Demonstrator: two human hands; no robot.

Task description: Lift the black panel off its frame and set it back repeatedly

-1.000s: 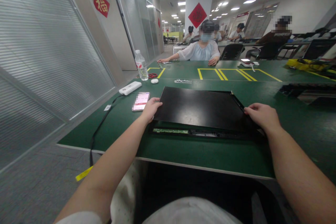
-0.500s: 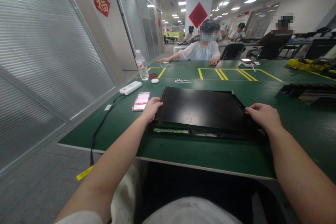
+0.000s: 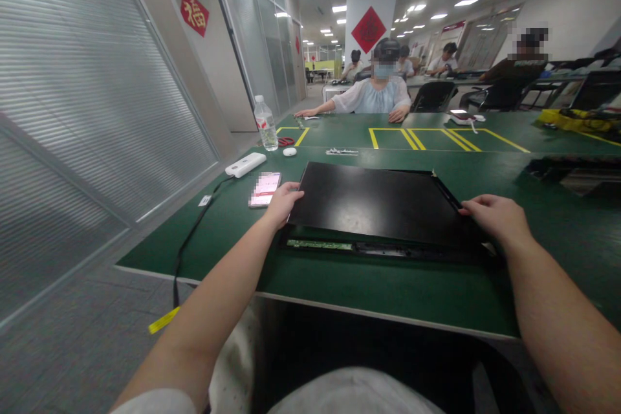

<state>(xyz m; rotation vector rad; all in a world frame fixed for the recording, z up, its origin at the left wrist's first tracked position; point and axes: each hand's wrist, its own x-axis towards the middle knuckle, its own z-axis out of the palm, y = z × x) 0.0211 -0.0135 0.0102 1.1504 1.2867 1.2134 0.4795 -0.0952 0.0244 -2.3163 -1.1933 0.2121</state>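
Left hand (image 3: 284, 202) and right hand (image 3: 499, 220) are clasping the black panel (image 3: 378, 204) at its side edges, fingers curled over; raising it is calling for an even, level pull.

Open-plan workshop, green workbenches (image 3: 339, 284), seated workers (image 3: 378, 94)

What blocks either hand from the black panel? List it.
Nothing visible. The left hand touches the black panel at its left edge, the right hand at its right edge. The phone lies aside, leftward.
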